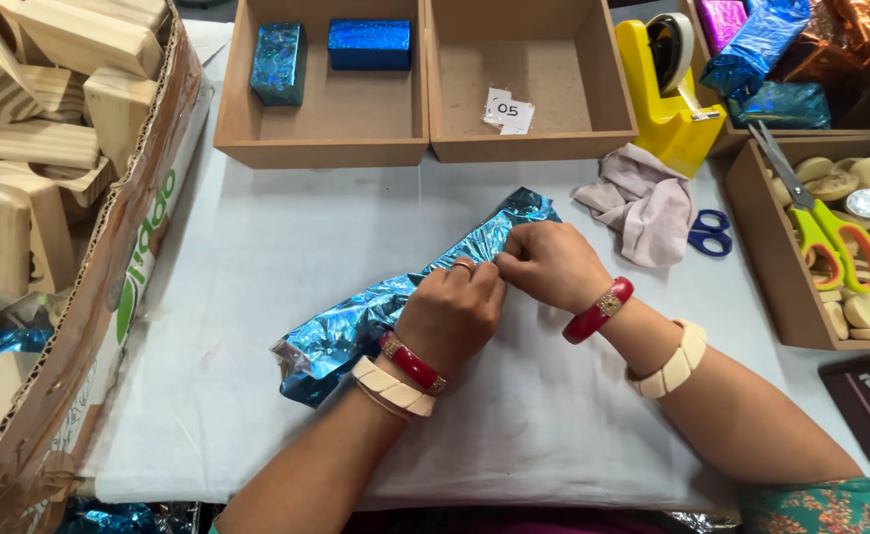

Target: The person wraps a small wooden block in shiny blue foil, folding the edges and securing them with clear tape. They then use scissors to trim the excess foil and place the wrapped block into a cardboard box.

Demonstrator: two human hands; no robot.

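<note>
Both hands are at the centre of the white-covered table, pinching a crinkled sheet of shiny blue foil wrap that lies slantwise across the cloth. The left hand has its fingers closed on the foil's edge; the right hand, knuckle to knuckle with it, grips the same fold. The wrap looks loose and unfinished, nothing taped. Two foil-covered blue blocks sit finished in the shallow wooden tray beyond, while the cardboard box of bare wooden blocks to the left is full.
</note>
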